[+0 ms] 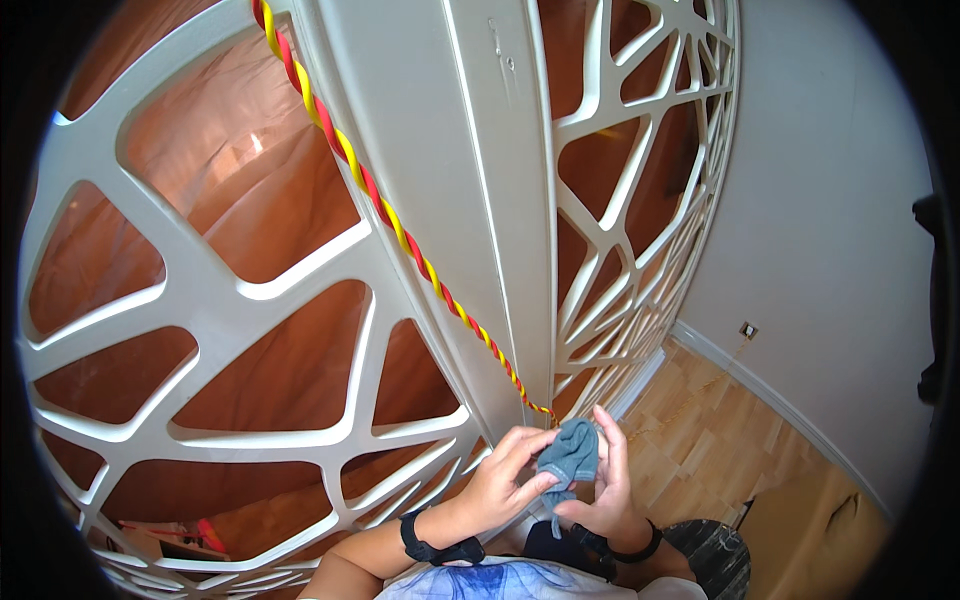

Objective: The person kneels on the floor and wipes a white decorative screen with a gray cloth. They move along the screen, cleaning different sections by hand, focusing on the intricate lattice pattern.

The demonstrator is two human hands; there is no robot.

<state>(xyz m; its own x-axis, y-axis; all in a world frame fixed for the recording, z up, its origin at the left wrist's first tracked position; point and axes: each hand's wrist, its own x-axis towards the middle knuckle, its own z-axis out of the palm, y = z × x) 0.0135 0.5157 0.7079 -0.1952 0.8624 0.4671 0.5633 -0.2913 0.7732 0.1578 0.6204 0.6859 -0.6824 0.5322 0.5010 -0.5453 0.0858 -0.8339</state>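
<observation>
A bunched grey cloth [572,452] with a stitched edge hangs between my two hands at the lower middle, a thin strip dangling beneath it. The fingers and thumb of my left hand [505,480] are closed on its left side. My right hand [612,490] is curved round its right side, index finger stretched upward and thumb by the lower strip. What its other fingers do behind the cloth is partly hidden. Just above the cloth ends a twisted red and yellow cord [400,228], which runs down from the top across a white post.
White lattice panels [240,290] with reddish-brown sheeting behind them stand either side of the white post [425,130]. To the right are a grey wall [830,200] with a socket [748,329], a wood-look floor [690,420], a dark round seat [715,555] and a cardboard box [810,540].
</observation>
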